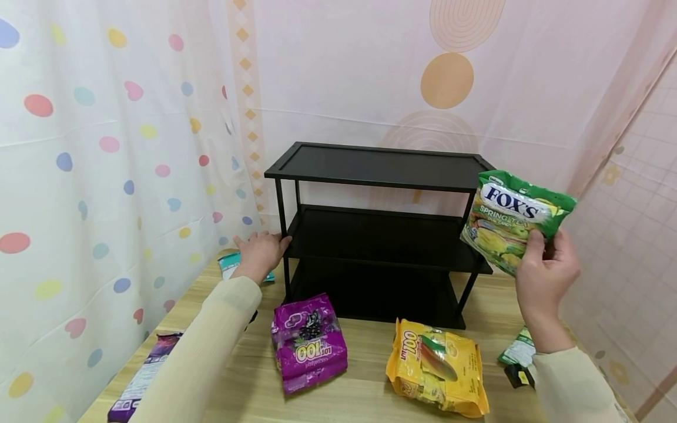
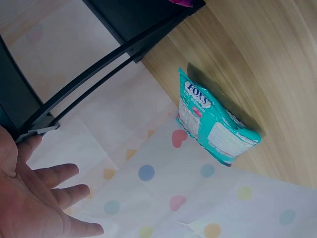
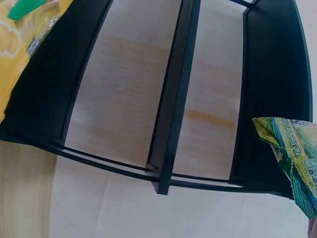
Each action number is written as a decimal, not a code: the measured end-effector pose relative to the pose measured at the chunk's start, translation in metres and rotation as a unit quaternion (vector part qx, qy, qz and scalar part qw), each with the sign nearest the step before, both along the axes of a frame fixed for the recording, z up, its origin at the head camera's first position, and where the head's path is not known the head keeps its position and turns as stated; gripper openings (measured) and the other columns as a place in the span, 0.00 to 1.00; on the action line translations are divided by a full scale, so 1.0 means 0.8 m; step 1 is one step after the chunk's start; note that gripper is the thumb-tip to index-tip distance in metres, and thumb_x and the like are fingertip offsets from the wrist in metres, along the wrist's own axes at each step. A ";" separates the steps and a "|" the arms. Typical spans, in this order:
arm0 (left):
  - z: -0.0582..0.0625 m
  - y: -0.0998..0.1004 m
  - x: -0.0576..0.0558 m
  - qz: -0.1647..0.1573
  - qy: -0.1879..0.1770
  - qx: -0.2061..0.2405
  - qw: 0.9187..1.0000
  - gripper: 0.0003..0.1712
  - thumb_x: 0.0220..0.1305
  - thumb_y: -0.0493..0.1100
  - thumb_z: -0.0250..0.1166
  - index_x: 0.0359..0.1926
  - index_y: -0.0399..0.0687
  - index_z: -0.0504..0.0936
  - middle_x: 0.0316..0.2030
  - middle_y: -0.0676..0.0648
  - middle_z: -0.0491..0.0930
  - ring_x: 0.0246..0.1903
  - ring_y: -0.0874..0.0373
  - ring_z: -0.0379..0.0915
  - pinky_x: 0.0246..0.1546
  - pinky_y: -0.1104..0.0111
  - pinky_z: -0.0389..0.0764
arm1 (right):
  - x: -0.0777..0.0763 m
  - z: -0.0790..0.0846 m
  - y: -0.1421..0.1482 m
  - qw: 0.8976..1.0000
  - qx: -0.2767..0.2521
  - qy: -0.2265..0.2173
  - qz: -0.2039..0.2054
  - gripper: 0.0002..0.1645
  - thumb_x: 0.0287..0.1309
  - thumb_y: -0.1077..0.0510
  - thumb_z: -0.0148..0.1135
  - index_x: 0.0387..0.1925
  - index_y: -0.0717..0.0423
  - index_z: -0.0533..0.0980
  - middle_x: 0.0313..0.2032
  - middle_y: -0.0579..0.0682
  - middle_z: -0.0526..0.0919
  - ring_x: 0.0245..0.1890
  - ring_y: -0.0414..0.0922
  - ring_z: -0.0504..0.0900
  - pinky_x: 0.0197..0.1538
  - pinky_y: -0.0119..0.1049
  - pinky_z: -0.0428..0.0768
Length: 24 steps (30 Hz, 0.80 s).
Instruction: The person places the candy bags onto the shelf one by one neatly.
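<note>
My right hand [image 1: 547,273] holds up a green bag of Fox's Spring Tea candy [image 1: 508,220], thumb across its front, beside the right end of a black three-tier shelf [image 1: 381,235]. Part of this bag [image 3: 297,153] shows at the right edge of the right wrist view. At the shelf's left end, my left hand [image 1: 262,252] grips the corner of the middle tier by thumb and index finger; its other fingers [image 2: 59,174] stretch out loosely. Below and behind that hand, a teal Fox's bag [image 2: 213,119] lies on the table.
In front of the shelf lie a purple candy bag [image 1: 309,343] and a yellow mango candy bag [image 1: 439,367] on the wooden table [image 1: 365,376]. A dark purple packet [image 1: 143,376] is at the left edge, a green packet [image 1: 520,346] at the right. Curtains [image 1: 344,70] hang behind.
</note>
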<state>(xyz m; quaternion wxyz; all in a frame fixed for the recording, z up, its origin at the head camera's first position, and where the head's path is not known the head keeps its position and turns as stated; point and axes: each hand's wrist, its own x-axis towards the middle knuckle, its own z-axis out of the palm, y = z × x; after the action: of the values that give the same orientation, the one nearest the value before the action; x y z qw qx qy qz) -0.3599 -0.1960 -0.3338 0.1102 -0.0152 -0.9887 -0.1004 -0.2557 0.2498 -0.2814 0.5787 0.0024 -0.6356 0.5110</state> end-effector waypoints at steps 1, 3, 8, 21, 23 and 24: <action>0.000 0.000 0.000 0.000 0.000 0.000 1.000 0.32 0.80 0.57 0.39 0.66 0.40 0.74 0.64 0.29 0.68 0.65 0.26 0.56 0.58 0.23 0.40 | 0.002 0.004 -0.004 1.000 0.001 0.003 0.005 0.11 0.66 0.67 0.57 0.43 0.72 0.82 0.29 0.38 0.78 0.25 0.33 0.70 0.29 0.24 0.67; 0.000 -0.001 0.000 0.000 0.000 -0.001 1.000 0.32 0.80 0.57 0.39 0.66 0.40 0.74 0.64 0.29 0.68 0.65 0.26 0.56 0.58 0.23 0.40 | 0.004 0.010 -0.009 1.000 0.003 0.004 0.013 0.12 0.66 0.67 0.57 0.43 0.72 0.82 0.30 0.38 0.78 0.25 0.33 0.70 0.29 0.23 0.67; 0.000 -0.002 0.001 0.000 -0.002 -0.002 1.000 0.32 0.80 0.57 0.39 0.66 0.40 0.74 0.64 0.29 0.68 0.65 0.27 0.56 0.58 0.23 0.39 | -0.008 0.017 -0.005 0.999 0.014 -0.021 0.030 0.14 0.69 0.63 0.56 0.50 0.65 0.82 0.36 0.37 0.82 0.29 0.35 0.76 0.31 0.23 0.72; 0.003 0.000 0.003 0.000 -0.008 0.004 1.000 0.32 0.80 0.57 0.39 0.66 0.40 0.74 0.65 0.29 0.68 0.66 0.27 0.55 0.59 0.24 0.38 | -0.028 0.072 -0.007 0.976 -0.091 -0.084 0.180 0.14 0.68 0.59 0.60 0.51 0.58 0.83 0.36 0.47 0.83 0.33 0.40 0.79 0.33 0.24 0.77; 0.003 0.000 0.002 -0.001 -0.009 0.006 1.000 0.33 0.80 0.57 0.39 0.66 0.39 0.74 0.65 0.29 0.68 0.66 0.27 0.55 0.59 0.24 0.37 | -0.031 0.083 -0.006 0.967 -0.114 -0.087 0.209 0.13 0.68 0.60 0.61 0.51 0.59 0.83 0.37 0.49 0.83 0.34 0.41 0.79 0.33 0.24 0.78; 0.003 0.000 0.002 0.000 -0.009 0.007 1.000 0.33 0.80 0.57 0.39 0.66 0.39 0.74 0.65 0.29 0.68 0.66 0.27 0.55 0.58 0.23 0.37 | -0.033 0.087 -0.006 0.963 -0.123 -0.093 0.220 0.14 0.68 0.60 0.60 0.52 0.59 0.82 0.38 0.49 0.83 0.35 0.41 0.79 0.33 0.24 0.78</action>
<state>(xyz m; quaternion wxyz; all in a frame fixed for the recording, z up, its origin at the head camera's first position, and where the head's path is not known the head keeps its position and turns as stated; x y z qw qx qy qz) -0.3581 -0.1960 -0.3314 0.1018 -0.0140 -0.9888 -0.1079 -0.2820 0.2451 -0.2114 0.3858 0.0234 -0.6029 0.6979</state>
